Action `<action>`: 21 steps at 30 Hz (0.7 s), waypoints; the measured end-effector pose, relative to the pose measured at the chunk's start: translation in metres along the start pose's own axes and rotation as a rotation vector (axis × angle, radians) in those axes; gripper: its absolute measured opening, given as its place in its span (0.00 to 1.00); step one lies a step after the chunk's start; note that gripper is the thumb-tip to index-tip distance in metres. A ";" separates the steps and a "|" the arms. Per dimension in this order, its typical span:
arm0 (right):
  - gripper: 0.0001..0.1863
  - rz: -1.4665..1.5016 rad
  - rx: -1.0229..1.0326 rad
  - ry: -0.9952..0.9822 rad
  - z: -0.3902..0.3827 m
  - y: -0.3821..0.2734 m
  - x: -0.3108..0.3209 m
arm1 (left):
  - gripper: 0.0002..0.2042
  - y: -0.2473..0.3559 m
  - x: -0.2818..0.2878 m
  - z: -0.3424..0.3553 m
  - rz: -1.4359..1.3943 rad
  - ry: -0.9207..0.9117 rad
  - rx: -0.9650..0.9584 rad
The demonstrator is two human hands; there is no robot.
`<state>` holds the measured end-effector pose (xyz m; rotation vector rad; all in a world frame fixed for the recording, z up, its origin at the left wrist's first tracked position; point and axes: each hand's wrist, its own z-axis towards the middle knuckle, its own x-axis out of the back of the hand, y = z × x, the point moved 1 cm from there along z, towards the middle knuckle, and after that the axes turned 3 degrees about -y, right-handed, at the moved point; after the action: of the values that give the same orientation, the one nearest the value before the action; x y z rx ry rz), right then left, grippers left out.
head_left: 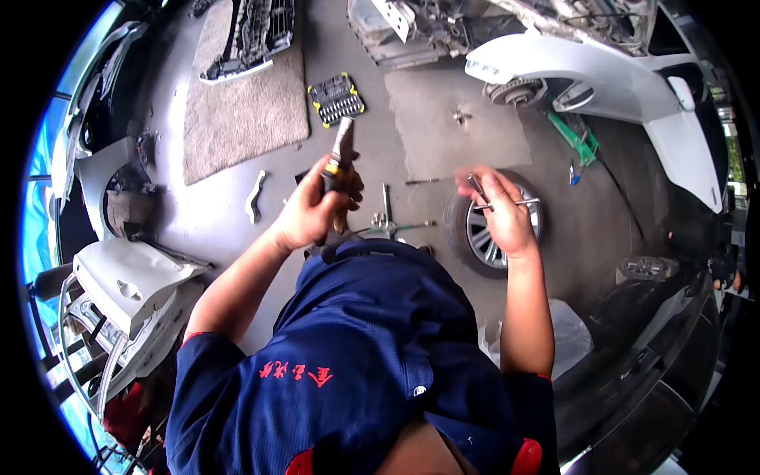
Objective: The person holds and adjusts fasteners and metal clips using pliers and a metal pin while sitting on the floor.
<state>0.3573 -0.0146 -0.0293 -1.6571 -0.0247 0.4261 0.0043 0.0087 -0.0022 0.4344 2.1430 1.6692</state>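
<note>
- Left hand [321,207]: fingers wrapped round a silver-headed tool with black-and-yellow grip [343,142], raised before the torso.
- Right hand [507,218]: fingers part-blurred, grasping a slim silver metal rod tool [529,201] above a black-tyred, silver-spoked wheel [457,237] on the grey concrete floor [372,162].
- Risk: loose right grip could drop the rod tool, probably scratching the spokes; hands meeting carelessly could pinch fingers.
- Writing: red characters across the navy short-sleeved shirt [364,317]; tool labels unreadable.
</note>
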 end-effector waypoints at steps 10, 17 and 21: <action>0.14 0.062 -0.675 0.384 -0.094 0.146 0.026 | 0.22 -0.155 -0.007 -0.014 -0.404 0.427 0.652; 0.09 0.186 -0.969 0.430 -0.057 0.314 0.034 | 0.08 -0.316 0.027 0.002 -0.298 0.550 0.840; 0.05 -0.552 -0.899 0.196 -0.079 0.493 0.092 | 0.08 -0.431 0.001 0.020 -0.436 0.662 0.918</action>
<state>0.3519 -0.1345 -0.5229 -2.4510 -0.5857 -0.2219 0.0109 -0.0788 -0.4244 -0.4166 3.1152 0.5358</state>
